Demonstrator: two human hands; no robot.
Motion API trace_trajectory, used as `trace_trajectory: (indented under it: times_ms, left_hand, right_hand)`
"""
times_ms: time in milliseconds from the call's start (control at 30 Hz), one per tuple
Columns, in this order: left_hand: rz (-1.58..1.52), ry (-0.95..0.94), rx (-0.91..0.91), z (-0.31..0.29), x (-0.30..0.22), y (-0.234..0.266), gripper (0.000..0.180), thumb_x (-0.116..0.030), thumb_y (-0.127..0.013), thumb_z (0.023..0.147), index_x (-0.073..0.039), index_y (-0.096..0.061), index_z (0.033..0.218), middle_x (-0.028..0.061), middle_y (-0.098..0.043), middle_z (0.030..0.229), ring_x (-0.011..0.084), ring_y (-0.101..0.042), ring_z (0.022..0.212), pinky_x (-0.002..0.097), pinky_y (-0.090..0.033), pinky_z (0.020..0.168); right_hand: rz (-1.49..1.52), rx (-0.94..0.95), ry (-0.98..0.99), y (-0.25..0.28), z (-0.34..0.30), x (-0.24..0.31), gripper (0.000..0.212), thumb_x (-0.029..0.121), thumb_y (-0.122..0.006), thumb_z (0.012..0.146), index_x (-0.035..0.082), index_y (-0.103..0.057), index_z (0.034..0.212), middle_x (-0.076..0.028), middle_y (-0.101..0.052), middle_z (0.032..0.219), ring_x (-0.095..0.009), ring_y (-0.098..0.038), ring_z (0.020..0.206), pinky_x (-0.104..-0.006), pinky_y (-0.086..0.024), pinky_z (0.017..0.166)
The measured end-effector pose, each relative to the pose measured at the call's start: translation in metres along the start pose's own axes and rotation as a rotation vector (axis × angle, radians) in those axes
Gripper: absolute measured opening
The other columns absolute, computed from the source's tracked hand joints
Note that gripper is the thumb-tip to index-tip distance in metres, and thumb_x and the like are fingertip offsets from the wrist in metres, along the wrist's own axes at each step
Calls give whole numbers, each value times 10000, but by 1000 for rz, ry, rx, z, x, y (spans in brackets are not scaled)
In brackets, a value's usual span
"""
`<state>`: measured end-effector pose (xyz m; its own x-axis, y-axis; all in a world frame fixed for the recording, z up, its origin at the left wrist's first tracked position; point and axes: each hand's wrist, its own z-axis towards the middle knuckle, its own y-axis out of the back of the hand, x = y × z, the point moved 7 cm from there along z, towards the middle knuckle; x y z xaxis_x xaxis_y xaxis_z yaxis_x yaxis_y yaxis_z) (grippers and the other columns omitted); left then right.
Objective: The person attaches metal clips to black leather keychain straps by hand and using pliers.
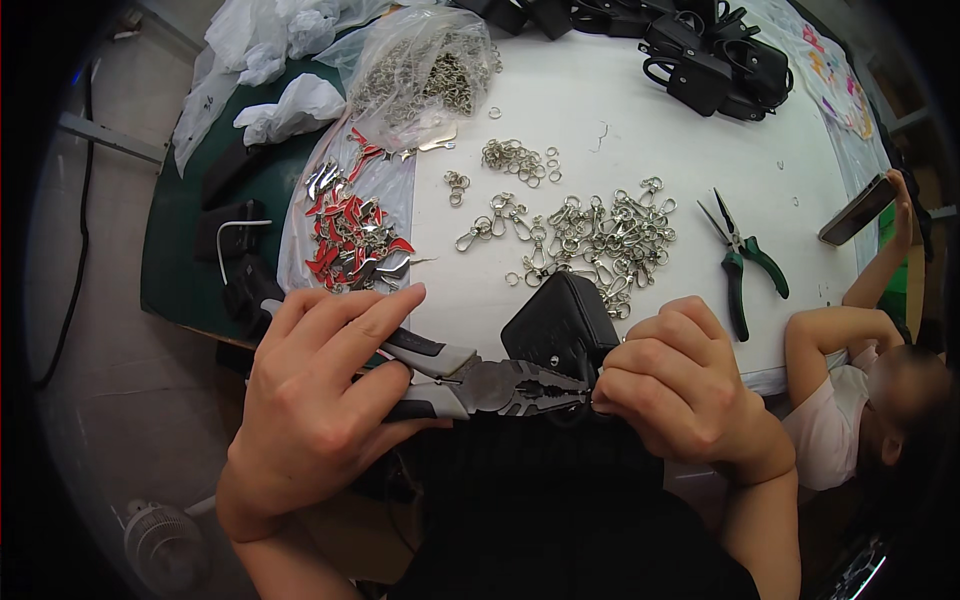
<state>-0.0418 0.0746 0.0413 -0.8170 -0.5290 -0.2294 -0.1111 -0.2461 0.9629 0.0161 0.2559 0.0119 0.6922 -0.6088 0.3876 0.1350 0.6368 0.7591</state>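
Observation:
My left hand (335, 385) is wrapped round the grey-and-black handles of a pair of pliers (490, 388). Their jaws point right and reach the fingertips of my right hand (685, 385). That hand is closed in a pinch at the jaw tips; whatever small part sits there is hidden by the fingers. Directly behind the jaws is a small black bag (560, 315) with a metal snap, its lower side partly covered by the pliers and my right hand. Beyond the bag lies a heap of silver swivel clasps (610, 235) with rings on them.
Red and silver charms (350, 235) lie on plastic at the left, below a clear bag of metal rings (425, 80). Green-handled long-nose pliers (740, 260) rest at the right. Several black mini bags (715, 70) are piled far right. A person (840, 390) at the right holds a phone (857, 210).

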Motion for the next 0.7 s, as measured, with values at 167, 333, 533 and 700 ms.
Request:
trace_trajectory:
  times_ms: [167,333,533,700]
  left_hand:
    - [30,-1,32,1,-2,1,419,-265,-829,500,3,-565,683,193,-655,1230,333,-636,1014,458,-481,808]
    - [46,-14,63,2,-4,2,405,-232,-832,484,2,-580,698,194,-643,1244,322,-622,1024,459,-478,823]
    - [54,-73,95,7,-3,-3,384,-218,-832,485,-15,-595,709,143,-659,1108,301,-619,971,455,-479,825]
    - [26,-76,145,8,4,-16,409,-206,-847,481,-42,-594,757,98,-641,1003,275,-613,903,424,-478,799]
  right_hand:
    - [-64,-11,21,-2,-1,1,153,72,-720,721,48,-632,845,-15,-608,820,-163,-602,760,-305,-462,712]
    - [-49,24,39,-2,-1,1,147,68,-714,723,45,-636,846,-17,-612,826,-167,-607,776,-307,-464,728]
    - [8,75,70,-8,-2,-2,158,85,-719,737,43,-636,865,-31,-616,846,-180,-609,803,-319,-469,736]
    - [99,67,-54,-3,-5,-18,252,122,-794,737,37,-640,917,-49,-623,897,-218,-611,847,-359,-482,766]
